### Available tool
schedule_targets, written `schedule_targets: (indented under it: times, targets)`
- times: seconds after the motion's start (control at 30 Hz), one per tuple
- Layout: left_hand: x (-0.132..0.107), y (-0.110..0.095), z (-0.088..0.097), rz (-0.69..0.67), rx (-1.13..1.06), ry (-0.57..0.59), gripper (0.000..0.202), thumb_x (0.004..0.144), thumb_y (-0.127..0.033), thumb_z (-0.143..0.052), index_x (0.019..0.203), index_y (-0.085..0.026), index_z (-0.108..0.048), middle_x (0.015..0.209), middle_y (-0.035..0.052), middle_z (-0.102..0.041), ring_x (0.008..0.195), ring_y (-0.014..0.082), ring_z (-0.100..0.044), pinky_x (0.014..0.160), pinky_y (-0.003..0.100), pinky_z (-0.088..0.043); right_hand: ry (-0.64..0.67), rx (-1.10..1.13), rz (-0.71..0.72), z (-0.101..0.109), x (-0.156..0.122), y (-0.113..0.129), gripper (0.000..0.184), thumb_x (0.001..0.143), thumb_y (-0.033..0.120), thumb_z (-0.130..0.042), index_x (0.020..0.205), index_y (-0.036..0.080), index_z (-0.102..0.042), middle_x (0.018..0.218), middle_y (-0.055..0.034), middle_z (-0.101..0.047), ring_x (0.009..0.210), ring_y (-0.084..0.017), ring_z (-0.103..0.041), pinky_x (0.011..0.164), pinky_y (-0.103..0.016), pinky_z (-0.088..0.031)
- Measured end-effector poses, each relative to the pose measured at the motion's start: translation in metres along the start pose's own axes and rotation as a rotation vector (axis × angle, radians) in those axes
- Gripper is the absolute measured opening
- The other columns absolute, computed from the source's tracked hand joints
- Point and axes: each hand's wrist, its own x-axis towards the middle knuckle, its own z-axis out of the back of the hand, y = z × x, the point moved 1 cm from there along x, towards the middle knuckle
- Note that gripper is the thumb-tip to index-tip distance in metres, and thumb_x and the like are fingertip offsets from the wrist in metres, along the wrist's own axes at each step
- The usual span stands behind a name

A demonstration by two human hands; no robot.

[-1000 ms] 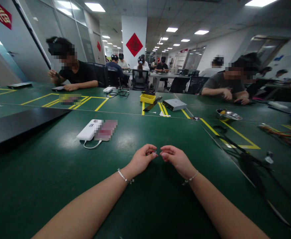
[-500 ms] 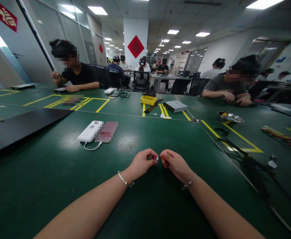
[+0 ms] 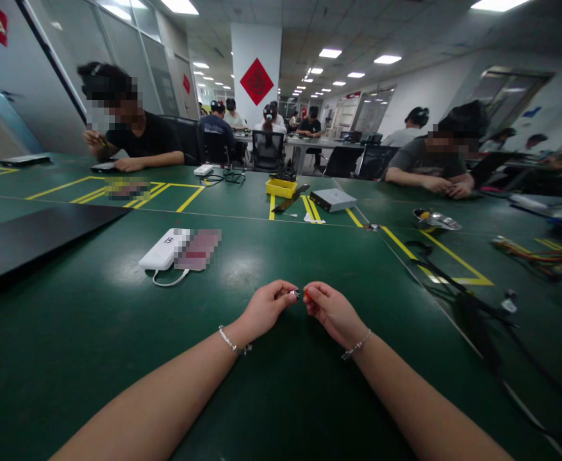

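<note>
My left hand (image 3: 264,308) and my right hand (image 3: 331,312) meet fingertip to fingertip low over the green table (image 3: 93,333). Both are closed in a pinch. Between them sits a tiny metallic and reddish part (image 3: 296,294), too small to name. The left fingers pinch its silver end and the right fingers its red end. A thin bracelet circles each wrist. Both forearms reach in from the bottom edge.
A white power bank (image 3: 161,250) with a cable lies ahead on the left, a black mat (image 3: 31,234) further left. Black cables (image 3: 473,307) and a metal dish (image 3: 435,219) are to the right. A yellow tray (image 3: 281,187) and grey box (image 3: 332,200) stand further back. Other people sit around.
The two hands closed the small gap between them and now pinch the tiny part together. The view shifted slightly.
</note>
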Motion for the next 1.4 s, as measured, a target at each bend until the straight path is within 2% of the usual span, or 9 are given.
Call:
schedule_targets:
  times: [0.23, 0.43, 0.63, 0.8, 0.93, 1.1, 1.23, 1.4]
  targets:
    - [0.0004, 0.0012, 0.0006, -0.034, -0.045, 0.013, 0.022, 0.08, -0.029, -0.042, 0.087, -0.015, -0.058, 0.073, 0.0017, -0.06, 0.068, 0.0113, -0.054, 0.066, 0.024, -0.043, 0.005, 0.11, -0.077, -0.0032, -0.0025, -0.0021, 0.014, 0.065, 0.027, -0.064, 0.073, 0.016, -0.06, 0.068, -0.0006, -0.059, 0.06, -0.009, -0.052, 0.064, -0.026, -0.04]
    - [-0.0007, 0.0004, 0.0006, -0.043, 0.012, -0.023, 0.02, 0.076, -0.028, -0.049, 0.09, -0.017, -0.058, 0.078, 0.0016, -0.061, 0.071, 0.0123, -0.055, 0.067, 0.025, -0.044, 0.024, 0.132, -0.135, -0.0018, -0.0046, -0.0003, 0.014, 0.063, 0.017, -0.064, 0.076, 0.015, -0.061, 0.071, -0.0023, -0.061, 0.063, -0.01, -0.054, 0.069, -0.027, -0.041]
    - [-0.0008, -0.0003, 0.0011, -0.048, 0.092, -0.076, 0.017, 0.071, -0.018, -0.053, 0.087, -0.017, -0.056, 0.068, -0.0026, -0.054, 0.063, 0.0096, -0.049, 0.06, 0.022, -0.04, 0.001, 0.117, -0.118, -0.003, -0.0051, 0.0009, 0.015, 0.065, 0.022, -0.064, 0.079, 0.017, -0.062, 0.073, -0.0009, -0.06, 0.061, -0.009, -0.052, 0.065, -0.027, -0.04]
    - [-0.0001, 0.0027, 0.0023, -0.045, 0.131, -0.073, 0.014, 0.068, -0.015, -0.053, 0.082, -0.016, -0.056, 0.071, -0.0017, -0.055, 0.066, 0.0102, -0.05, 0.063, 0.024, -0.041, 0.012, 0.084, -0.108, -0.0043, -0.006, 0.0014, 0.016, 0.066, 0.03, -0.064, 0.074, 0.017, -0.061, 0.064, 0.0013, -0.055, 0.057, -0.008, -0.048, 0.059, -0.025, -0.038]
    - [-0.0005, 0.0024, 0.0023, -0.055, 0.134, -0.083, 0.015, 0.066, -0.013, -0.055, 0.081, -0.016, -0.055, 0.074, -0.0009, -0.056, 0.067, 0.0104, -0.051, 0.065, 0.024, -0.041, 0.056, 0.084, -0.086, -0.0026, -0.0048, -0.0007, 0.019, 0.062, 0.026, -0.067, 0.077, 0.017, -0.06, 0.069, 0.0012, -0.057, 0.058, -0.007, -0.05, 0.06, -0.024, -0.039]
    - [-0.001, 0.0015, 0.0012, -0.061, 0.136, -0.07, 0.013, 0.07, -0.017, -0.053, 0.083, -0.016, -0.055, 0.069, -0.0017, -0.054, 0.064, 0.0099, -0.049, 0.061, 0.023, -0.04, 0.028, 0.067, -0.053, -0.0042, -0.0052, -0.0011, 0.021, 0.061, 0.024, -0.067, 0.079, 0.018, -0.059, 0.071, 0.0019, -0.058, 0.059, -0.007, -0.05, 0.06, -0.025, -0.04]
    - [-0.0015, 0.0018, -0.0003, -0.096, 0.082, -0.05, 0.017, 0.075, -0.02, -0.05, 0.091, -0.017, -0.053, 0.076, -0.0002, -0.057, 0.07, 0.0106, -0.052, 0.064, 0.023, -0.042, -0.027, 0.032, -0.013, -0.0072, -0.0061, -0.0006, 0.021, 0.06, 0.026, -0.068, 0.077, 0.019, -0.059, 0.069, 0.0024, -0.057, 0.057, -0.007, -0.05, 0.059, -0.025, -0.039]
    - [-0.0033, 0.0002, -0.0018, -0.101, 0.143, -0.086, 0.015, 0.074, -0.025, -0.054, 0.087, -0.018, -0.056, 0.072, -0.0015, -0.058, 0.067, 0.0106, -0.053, 0.062, 0.023, -0.042, -0.071, -0.017, 0.017, -0.0072, -0.0062, -0.0001, 0.021, 0.059, 0.028, -0.068, 0.075, 0.018, -0.061, 0.071, 0.0006, -0.059, 0.062, -0.009, -0.052, 0.063, -0.026, -0.041]
